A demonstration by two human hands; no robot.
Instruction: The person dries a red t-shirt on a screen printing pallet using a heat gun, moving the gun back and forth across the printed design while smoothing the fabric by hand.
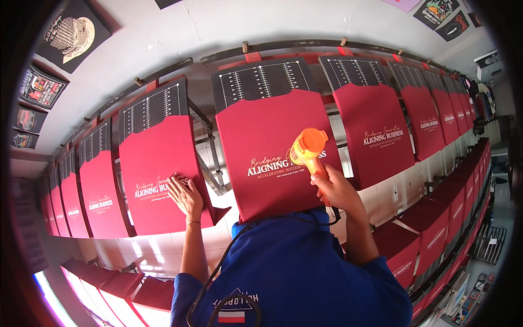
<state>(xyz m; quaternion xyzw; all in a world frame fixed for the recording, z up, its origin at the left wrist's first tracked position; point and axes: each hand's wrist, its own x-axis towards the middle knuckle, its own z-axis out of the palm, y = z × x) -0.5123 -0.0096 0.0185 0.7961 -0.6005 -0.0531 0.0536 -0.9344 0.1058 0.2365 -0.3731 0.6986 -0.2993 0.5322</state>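
My right hand [338, 191] is wrapped round the handle of an orange hair dryer [311, 143]. The dryer's head is over the printed lettering of a red shirt [272, 128] stretched on a dark board with white ruler marks [261, 76]. To the left, my left hand [186, 197] lies with fingers spread on the print of a neighbouring red shirt [158, 147]. That shirt is drawn over a similar board. A black cord [283, 217] runs from near my right hand across my blue shirt.
More red shirts on boards [101, 185] continue in a row to the left, and others [376, 120] to the right. Behind me stands another row of red shirts [436, 223]. A dark metal rail [283, 46] runs along the far side. Printed pictures [76, 32] hang on the pale wall.
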